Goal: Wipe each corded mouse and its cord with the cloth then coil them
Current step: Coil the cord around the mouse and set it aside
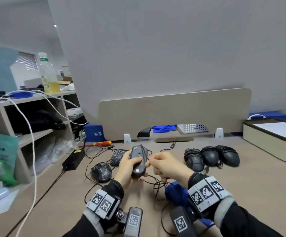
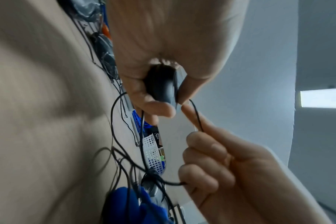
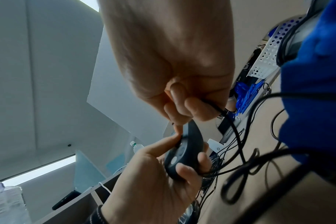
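Clearly, from the head view, coiling is the step in hand: the left hand point(image 1: 128, 165) grips the mouse point(image 1: 138, 161) belly-up above the bench point(image 1: 241, 185), while the right hand point(image 1: 166, 165) pinches its cord point(image 1: 153, 183). Three wound mice point(image 1: 210, 157) sit toward the right edge; two uncoiled mice point(image 1: 104, 166) and their tangled leads lie left, likely to snag.

Left wrist view: keep each turn snug; the cord runs from the mouse to the right hand's curled fingers point(image 2: 207, 154).

Right wrist view: the blue cloth point(image 3: 313, 91) lies on the slack, so I would lift the slack clear.
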`<state>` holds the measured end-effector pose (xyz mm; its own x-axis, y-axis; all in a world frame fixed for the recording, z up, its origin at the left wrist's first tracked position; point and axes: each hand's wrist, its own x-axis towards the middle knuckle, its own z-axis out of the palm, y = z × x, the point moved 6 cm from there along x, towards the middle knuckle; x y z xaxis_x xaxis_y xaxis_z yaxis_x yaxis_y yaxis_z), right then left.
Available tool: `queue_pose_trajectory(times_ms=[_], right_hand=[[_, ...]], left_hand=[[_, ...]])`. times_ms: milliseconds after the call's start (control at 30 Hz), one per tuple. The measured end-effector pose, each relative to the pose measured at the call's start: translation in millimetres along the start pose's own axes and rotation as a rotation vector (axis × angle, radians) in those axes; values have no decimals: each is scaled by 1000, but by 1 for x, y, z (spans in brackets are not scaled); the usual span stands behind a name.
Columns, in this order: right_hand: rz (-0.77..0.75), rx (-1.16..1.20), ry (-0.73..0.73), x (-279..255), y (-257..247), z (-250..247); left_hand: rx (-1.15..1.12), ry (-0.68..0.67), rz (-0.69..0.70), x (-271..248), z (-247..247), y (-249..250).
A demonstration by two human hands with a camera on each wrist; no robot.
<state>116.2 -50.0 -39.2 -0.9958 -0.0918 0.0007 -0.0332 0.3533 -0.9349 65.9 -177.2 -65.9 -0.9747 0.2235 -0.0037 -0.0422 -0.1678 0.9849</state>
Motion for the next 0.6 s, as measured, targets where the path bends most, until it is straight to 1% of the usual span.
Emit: queue_pose_trajectory(times_ms=[67, 133, 200, 267, 300, 367, 467, 533, 600], right_hand=[[27, -33, -90, 2, 5, 12], [37, -81, -134, 3, 9, 18], [28, -109, -159, 5, 12, 20], [22, -98, -200, 6, 16, 22], [18, -81, -216, 6, 17, 23], [22, -12, -230, 6, 21, 23], [0, 76, -232, 4, 22, 15], [1, 114, -184, 5, 26, 2], [7, 157, -173, 6, 32, -8]], left_hand=[[-35, -26, 11, 2, -1, -2], [-49, -58, 19, 2, 1, -3], [24, -94, 51, 2, 1, -2], [139, -114, 88, 1, -2, -3], [162, -112, 99, 2, -4, -4], [113, -81, 82, 4, -8, -8], [17, -36, 84, 4, -14, -1], [-48, -61, 91, 1, -17, 6], [-116, -86, 126, -3, -20, 15]])
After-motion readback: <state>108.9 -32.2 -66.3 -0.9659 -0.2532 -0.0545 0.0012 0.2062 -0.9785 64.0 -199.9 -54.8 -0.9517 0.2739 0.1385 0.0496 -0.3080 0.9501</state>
